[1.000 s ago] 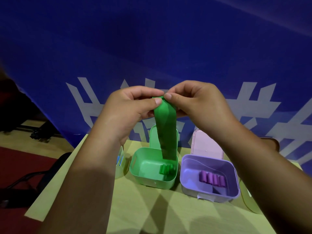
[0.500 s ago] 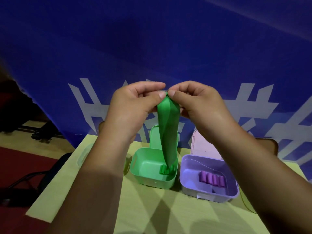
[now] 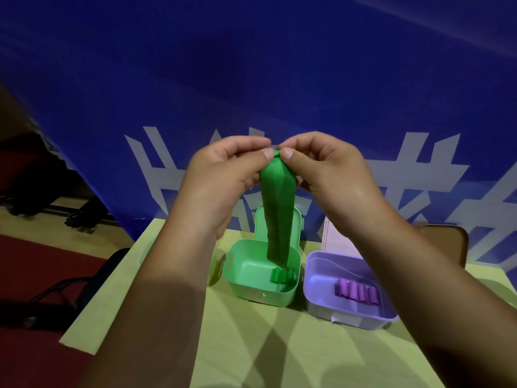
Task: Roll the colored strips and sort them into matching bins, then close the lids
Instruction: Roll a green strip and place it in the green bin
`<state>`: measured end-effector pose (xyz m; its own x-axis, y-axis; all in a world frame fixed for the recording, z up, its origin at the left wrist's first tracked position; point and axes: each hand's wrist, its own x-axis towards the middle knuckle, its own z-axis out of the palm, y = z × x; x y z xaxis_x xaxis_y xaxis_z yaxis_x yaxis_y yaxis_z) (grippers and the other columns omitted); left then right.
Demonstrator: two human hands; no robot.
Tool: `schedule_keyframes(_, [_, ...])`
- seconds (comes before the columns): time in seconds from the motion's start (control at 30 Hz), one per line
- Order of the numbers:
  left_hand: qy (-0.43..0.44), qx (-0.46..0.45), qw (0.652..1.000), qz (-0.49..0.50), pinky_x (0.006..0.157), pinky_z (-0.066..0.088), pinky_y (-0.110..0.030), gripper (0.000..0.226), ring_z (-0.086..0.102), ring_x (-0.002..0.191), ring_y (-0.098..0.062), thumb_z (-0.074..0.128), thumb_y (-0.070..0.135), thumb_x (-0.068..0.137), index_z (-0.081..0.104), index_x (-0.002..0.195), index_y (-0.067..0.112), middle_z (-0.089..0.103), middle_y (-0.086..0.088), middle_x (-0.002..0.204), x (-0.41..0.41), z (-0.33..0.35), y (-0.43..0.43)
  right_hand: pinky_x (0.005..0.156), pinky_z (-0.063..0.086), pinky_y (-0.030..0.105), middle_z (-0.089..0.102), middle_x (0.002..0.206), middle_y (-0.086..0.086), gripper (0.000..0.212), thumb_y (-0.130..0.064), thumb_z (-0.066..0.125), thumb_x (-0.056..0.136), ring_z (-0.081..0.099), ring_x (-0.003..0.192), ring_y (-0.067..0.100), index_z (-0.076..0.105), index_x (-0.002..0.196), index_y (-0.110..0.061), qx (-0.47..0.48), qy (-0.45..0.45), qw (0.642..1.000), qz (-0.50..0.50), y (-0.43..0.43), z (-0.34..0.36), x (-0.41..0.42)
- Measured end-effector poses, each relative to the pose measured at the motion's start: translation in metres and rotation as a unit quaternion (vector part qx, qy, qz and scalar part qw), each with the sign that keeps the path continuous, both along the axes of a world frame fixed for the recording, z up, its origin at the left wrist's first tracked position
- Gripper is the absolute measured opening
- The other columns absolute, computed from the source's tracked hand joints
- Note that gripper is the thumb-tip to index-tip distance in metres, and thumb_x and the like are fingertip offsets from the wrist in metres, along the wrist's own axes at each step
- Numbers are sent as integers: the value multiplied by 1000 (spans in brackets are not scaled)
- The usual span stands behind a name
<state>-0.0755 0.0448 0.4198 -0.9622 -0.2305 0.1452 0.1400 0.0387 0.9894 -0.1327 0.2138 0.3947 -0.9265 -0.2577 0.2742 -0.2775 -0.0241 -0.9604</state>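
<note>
Our left hand (image 3: 223,175) and right hand (image 3: 330,169) are raised side by side, and each pinches the top end of a green strip (image 3: 278,214) between thumb and forefinger. The thumb tips nearly touch. Between them the strip's end shows as a small rounded nub. Our other fingers curl behind, and both forearms come in from the lower corners and converge.

The strip is matte and limp, with a soft crease running down its length. We cannot tell whether it is felt or foam. It bulges just below our fingers, then hangs straight down, and its lower tip falls in line with the green bin (image 3: 251,278). We cannot tell whether it touches anything there.

That bin is smooth plastic, square with rounded corners, and its green lid (image 3: 297,226) stands open at the back. A few short green rolls (image 3: 281,275) lie on its floor near the right wall.

Just beside it on the right sits a purple bin (image 3: 321,275) of the same shape, with a pale pink lid (image 3: 335,239) upright behind it. A row of ribbed-looking purple rolls (image 3: 356,292) lies inside.

Both bins rest on a yellow-green table (image 3: 251,345). Behind it hangs a blue backdrop (image 3: 251,79) with white markings, and a dark chair (image 3: 92,275) stands on red floor (image 3: 33,261) to the left.
</note>
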Motion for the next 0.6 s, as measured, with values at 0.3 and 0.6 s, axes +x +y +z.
schedule_keyframes(0.3, [4, -31, 999, 22, 81, 66, -30, 13, 82, 95, -19, 74, 15, 101, 81, 112, 14, 83, -4, 102, 13, 1, 9, 90, 59, 66, 72, 99, 23, 8, -18, 75, 98, 68, 84, 37, 79, 103, -22, -10, 13, 1000, -10, 6, 1, 11])
schedule_keyframes(0.6, [41, -95, 994, 36, 78, 68, -35, 10, 82, 88, -18, 75, 16, 100, 81, 109, 18, 82, -3, 95, 13, 5, 17, 84, 63, 59, 78, 96, 11, 6, -19, 75, 99, 76, 94, 33, 77, 105, -20, 21, 41, 999, -26, 20, 5, 17])
